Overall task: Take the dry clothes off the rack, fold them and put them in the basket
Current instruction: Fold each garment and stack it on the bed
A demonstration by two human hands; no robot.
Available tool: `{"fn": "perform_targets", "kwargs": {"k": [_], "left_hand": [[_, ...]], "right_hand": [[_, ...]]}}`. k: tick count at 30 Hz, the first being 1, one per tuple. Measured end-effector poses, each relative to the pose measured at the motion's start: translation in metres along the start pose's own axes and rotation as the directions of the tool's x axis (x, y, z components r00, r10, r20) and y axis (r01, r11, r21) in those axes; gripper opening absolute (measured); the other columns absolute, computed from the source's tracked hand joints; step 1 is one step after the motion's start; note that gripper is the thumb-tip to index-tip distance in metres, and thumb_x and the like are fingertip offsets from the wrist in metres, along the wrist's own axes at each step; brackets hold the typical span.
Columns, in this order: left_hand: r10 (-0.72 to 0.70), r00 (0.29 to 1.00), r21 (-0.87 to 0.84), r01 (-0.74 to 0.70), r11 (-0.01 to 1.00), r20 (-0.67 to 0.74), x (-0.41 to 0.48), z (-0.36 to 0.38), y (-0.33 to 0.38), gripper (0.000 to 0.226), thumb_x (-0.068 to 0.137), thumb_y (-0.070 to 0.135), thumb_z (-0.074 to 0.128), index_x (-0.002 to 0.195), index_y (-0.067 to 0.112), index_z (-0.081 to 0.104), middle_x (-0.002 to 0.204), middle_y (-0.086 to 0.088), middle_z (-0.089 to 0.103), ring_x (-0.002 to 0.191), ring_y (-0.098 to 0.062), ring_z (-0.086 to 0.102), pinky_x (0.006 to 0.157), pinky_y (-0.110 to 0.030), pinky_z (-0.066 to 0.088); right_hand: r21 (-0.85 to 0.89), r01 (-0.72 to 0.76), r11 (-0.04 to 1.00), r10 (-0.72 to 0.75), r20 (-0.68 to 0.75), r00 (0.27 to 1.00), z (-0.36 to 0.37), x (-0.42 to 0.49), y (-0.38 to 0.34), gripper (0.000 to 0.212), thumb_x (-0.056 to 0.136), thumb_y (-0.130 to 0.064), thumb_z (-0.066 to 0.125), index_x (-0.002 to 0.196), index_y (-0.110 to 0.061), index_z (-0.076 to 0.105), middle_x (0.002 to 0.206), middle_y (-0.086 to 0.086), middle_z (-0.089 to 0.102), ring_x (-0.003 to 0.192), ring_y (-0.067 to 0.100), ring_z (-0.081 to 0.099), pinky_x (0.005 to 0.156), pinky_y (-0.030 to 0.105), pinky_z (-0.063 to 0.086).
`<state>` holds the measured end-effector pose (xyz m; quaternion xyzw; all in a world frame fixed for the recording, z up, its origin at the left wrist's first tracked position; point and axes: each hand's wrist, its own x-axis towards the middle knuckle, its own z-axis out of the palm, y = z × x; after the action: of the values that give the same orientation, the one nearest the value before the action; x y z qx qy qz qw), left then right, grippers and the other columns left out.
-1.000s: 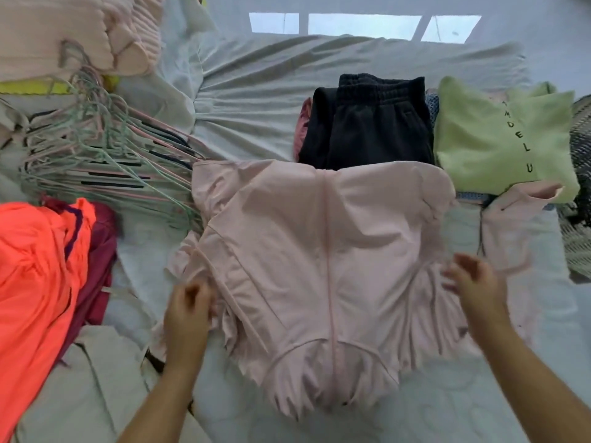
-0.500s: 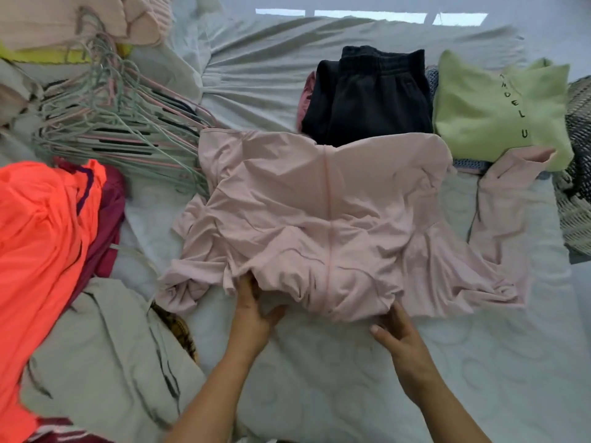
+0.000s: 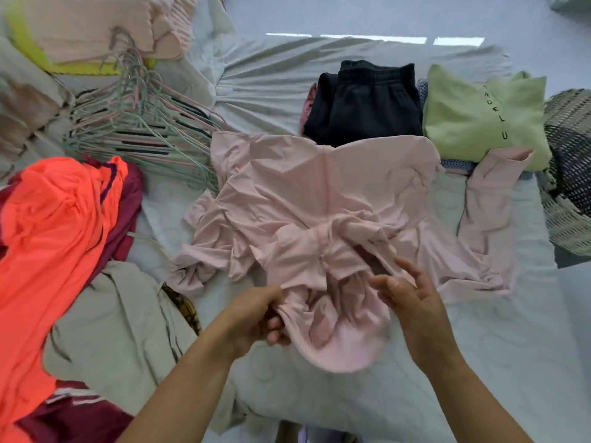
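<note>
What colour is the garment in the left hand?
The garment is plain pale pink; the head view shows it.

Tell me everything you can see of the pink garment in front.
The pink garment is pale pink, thin and smooth-looking, with a seam down its middle. It lies crumpled on the pale sheet, its far edge overlapping the folded black garment. One long sleeve stretches right, its cuff on the folded green top; the other side is bunched. The near hem is gathered up: the left hand grips it, and the right hand, fingers spread, is at the fabric beside it.
</note>
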<state>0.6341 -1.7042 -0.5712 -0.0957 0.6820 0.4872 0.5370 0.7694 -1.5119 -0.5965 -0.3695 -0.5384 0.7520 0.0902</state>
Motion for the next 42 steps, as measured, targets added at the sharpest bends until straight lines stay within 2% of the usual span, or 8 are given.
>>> {"fn": "perform_targets", "kwargs": {"k": [4, 10, 18, 22, 25, 29, 35, 42], "left_hand": [[-0.163, 0.979, 0.168, 0.183, 0.969, -0.126, 0.000, -0.015, -0.050, 0.039, 0.093, 0.034, 0.054, 0.067, 0.005, 0.054, 0.049, -0.009, 0.048, 0.041, -0.021, 0.048, 0.042, -0.024, 0.045], [0.013, 0.947, 0.140, 0.034, 0.990, -0.320, 0.023, -0.022, -0.104, 0.028, 0.091, 0.033, 0.056, 0.093, 0.006, 0.051, 0.084, -0.005, 0.053, 0.075, -0.018, 0.050, 0.063, -0.029, 0.044], [-0.120, 0.992, 0.166, 0.127, 0.978, -0.050, 0.010, 0.023, -0.139, 0.018, 0.093, 0.016, 0.053, 0.077, 0.009, 0.050, 0.050, 0.002, 0.060, 0.037, -0.009, 0.052, 0.034, -0.018, 0.031], [-0.148, 0.969, 0.086, 0.167, 0.982, -0.200, 0.016, 0.001, -0.134, 0.024, 0.095, 0.023, 0.053, 0.076, 0.008, 0.052, 0.057, -0.003, 0.062, 0.045, -0.012, 0.055, 0.039, -0.018, 0.037], [-0.043, 0.892, -0.031, 0.033, 0.999, -0.451, 0.040, -0.034, -0.111, 0.025, 0.092, 0.022, 0.058, 0.093, -0.003, 0.061, 0.075, -0.010, 0.063, 0.063, -0.017, 0.056, 0.055, -0.021, 0.045], [-0.022, 0.902, -0.223, -0.083, 0.971, -0.432, 0.078, -0.042, -0.073, 0.014, 0.090, 0.020, 0.060, 0.094, 0.006, 0.062, 0.078, -0.007, 0.064, 0.068, -0.017, 0.058, 0.060, -0.025, 0.048], [-0.113, 0.821, -0.187, 0.008, 0.982, -0.560, 0.081, -0.055, -0.095, 0.011, 0.090, 0.007, 0.056, 0.081, 0.013, 0.057, 0.091, -0.016, 0.063, 0.070, -0.028, 0.058, 0.066, -0.039, 0.052], [-0.204, 0.847, -0.188, 0.126, 0.974, -0.491, 0.068, -0.089, -0.128, 0.021, 0.084, 0.000, 0.064, 0.101, -0.009, 0.056, 0.084, -0.023, 0.065, 0.071, -0.029, 0.061, 0.054, -0.027, 0.055]], "right_hand": [[-0.320, -0.162, 0.934, 0.109, -0.177, 0.978, -0.020, -0.022, 0.055, 0.013, 0.084, -0.012, 0.066, 0.089, -0.021, 0.058, 0.105, 0.016, 0.064, 0.096, 0.025, 0.061, 0.074, 0.017, 0.047], [-0.550, -0.368, 0.750, 0.352, -0.140, 0.926, -0.014, -0.027, 0.099, 0.022, 0.089, -0.027, 0.061, 0.104, -0.014, 0.053, 0.102, 0.005, 0.060, 0.094, 0.019, 0.057, 0.085, 0.034, 0.047], [-0.641, -0.372, 0.672, 0.486, 0.002, 0.874, -0.005, -0.069, 0.123, 0.016, 0.085, -0.006, 0.062, 0.071, -0.012, 0.057, 0.043, -0.005, 0.058, 0.039, 0.001, 0.052, 0.050, 0.021, 0.044], [-0.545, -0.442, 0.713, 0.423, -0.169, 0.890, -0.031, -0.061, 0.119, 0.017, 0.089, -0.005, 0.059, 0.073, -0.004, 0.061, 0.048, -0.003, 0.057, 0.048, 0.010, 0.053, 0.043, 0.014, 0.043], [-0.105, -0.409, 0.907, 0.349, -0.358, 0.866, -0.037, -0.019, 0.096, 0.015, 0.094, -0.005, 0.050, 0.084, 0.003, 0.059, 0.066, 0.012, 0.059, 0.051, 0.016, 0.060, 0.045, 0.013, 0.048], [0.389, -0.350, 0.852, 0.513, -0.493, 0.703, -0.040, 0.060, 0.070, 0.021, 0.092, -0.021, 0.058, 0.076, -0.012, 0.049, 0.073, 0.008, 0.053, 0.050, 0.011, 0.056, 0.032, 0.013, 0.041], [0.293, -0.387, 0.874, 0.474, -0.686, 0.552, -0.088, 0.059, 0.065, 0.028, 0.088, -0.006, 0.054, 0.064, -0.012, 0.041, 0.060, 0.006, 0.038, 0.020, 0.000, 0.029, 0.028, 0.007, 0.016], [-0.050, -0.538, 0.841, 0.285, -0.805, 0.520, -0.133, 0.006, 0.071, 0.034, 0.080, -0.008, 0.068, 0.102, 0.017, 0.060, 0.057, 0.019, 0.064, 0.047, 0.016, 0.063, 0.050, 0.020, 0.053]]}}
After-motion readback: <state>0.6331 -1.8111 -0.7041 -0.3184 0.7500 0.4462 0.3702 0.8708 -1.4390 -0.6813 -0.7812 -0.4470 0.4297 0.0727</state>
